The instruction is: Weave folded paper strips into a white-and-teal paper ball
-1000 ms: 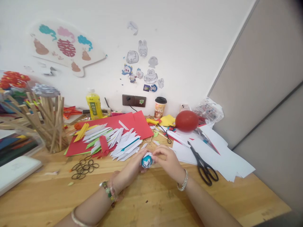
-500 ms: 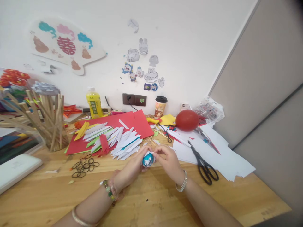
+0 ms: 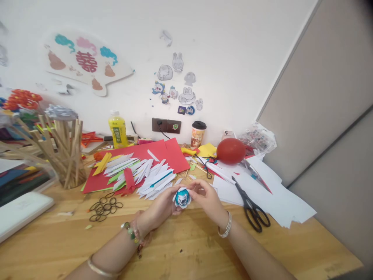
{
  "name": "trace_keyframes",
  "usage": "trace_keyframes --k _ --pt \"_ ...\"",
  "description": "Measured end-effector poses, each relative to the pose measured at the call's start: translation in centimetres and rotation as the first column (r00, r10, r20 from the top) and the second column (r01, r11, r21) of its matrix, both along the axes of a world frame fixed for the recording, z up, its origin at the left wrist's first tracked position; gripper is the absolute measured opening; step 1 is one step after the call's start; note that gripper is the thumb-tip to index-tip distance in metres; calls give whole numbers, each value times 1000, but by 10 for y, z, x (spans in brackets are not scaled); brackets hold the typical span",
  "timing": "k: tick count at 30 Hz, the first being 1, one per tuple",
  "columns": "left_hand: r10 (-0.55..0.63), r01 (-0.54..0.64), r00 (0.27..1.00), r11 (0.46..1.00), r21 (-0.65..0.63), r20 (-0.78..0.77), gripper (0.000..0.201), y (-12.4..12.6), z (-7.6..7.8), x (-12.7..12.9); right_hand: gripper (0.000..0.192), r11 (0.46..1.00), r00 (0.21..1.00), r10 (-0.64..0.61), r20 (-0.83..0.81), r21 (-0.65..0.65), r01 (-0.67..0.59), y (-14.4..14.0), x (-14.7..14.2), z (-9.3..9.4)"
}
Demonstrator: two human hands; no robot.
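Both of my hands hold a small rolled paper flower (image 3: 182, 197), blue and white, just above the wooden table (image 3: 180, 249). My left hand (image 3: 161, 208) cups it from the left and below. My right hand (image 3: 208, 200) pinches its right side with the fingertips. Behind the flower lies a heap of folded white paper strips (image 3: 145, 175) on a red sheet (image 3: 171, 151).
Black scissors (image 3: 252, 208) lie on white paper sheets (image 3: 271, 194) at the right. Several black rubber bands (image 3: 103, 206) lie at the left, near a jar of wooden sticks (image 3: 65, 155). A red balloon (image 3: 230, 150), a cup (image 3: 197, 134) and a yellow bottle (image 3: 117, 129) stand by the wall.
The flower has turned in my hands so its open centre faces up toward me. My hands have lifted slightly and the view has shifted a little.
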State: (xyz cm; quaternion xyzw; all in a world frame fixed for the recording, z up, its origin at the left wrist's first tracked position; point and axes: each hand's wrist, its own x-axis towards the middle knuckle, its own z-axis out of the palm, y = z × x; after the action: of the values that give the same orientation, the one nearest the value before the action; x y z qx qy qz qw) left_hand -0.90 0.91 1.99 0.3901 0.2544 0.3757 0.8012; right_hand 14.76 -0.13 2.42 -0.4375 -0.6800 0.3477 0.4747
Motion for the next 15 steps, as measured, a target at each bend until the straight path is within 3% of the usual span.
trace_keyframes --k 3,7,12,15 --pt "2 -1 999 999 36 -33 23 -1 -2 -1 14 987 996 32 83 153 -44 -1 2 4" --pt "12 -6 994 998 63 -104 33 -3 -9 1 9 975 986 32 165 211 -67 -1 3 6" --pt "32 -17 990 994 112 -135 46 -1 -14 4 8 944 951 -115 288 330 15 -4 0 2" --pt "72 -41 982 984 172 -174 43 0 -17 3 12 906 905 -197 377 423 21 -7 -2 1"
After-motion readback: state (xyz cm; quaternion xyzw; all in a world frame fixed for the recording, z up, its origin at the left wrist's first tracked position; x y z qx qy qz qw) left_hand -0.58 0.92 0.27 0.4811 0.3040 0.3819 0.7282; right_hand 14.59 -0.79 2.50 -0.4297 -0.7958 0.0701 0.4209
